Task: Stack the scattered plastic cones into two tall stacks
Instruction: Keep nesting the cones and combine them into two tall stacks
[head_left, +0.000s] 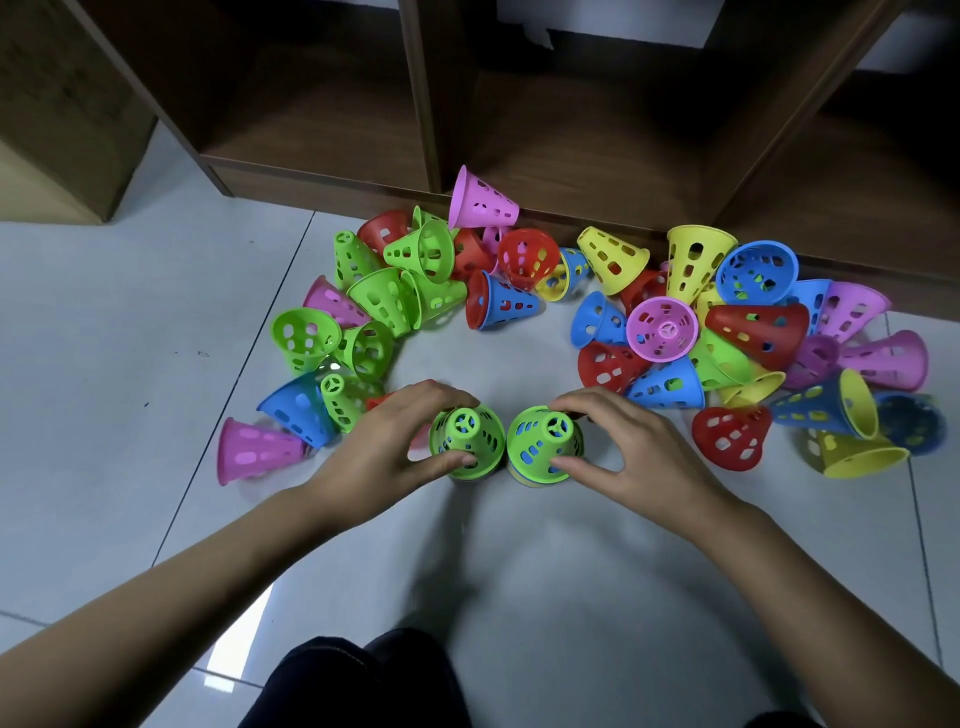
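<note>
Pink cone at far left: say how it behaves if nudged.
Lying on its side, the pink cone would probably roll in a curve. Its holed plastic wall suggests low weight. The glossy floor may let it slide.

- The single view comes from a camera worn on the person's head. It faces forward and steeply down at the pale glossy tiled floor (130, 312).
- The lens is wide-angle, so the straight edges of the dark brown wooden shelf unit (322, 171) across the top lean outward toward the corners.
- Both bare forearms enter from the lower corners. The left hand (384, 441) and right hand (639, 447) sit near the lens, around mid-frame.
- The left green perforated plastic cone (467, 441) and the right green perforated plastic cone (543, 444) are seen almost from above, spoked tops toward the camera.
- A dark-trousered knee (363, 680) at the bottom edge lies directly below the camera.
</note>
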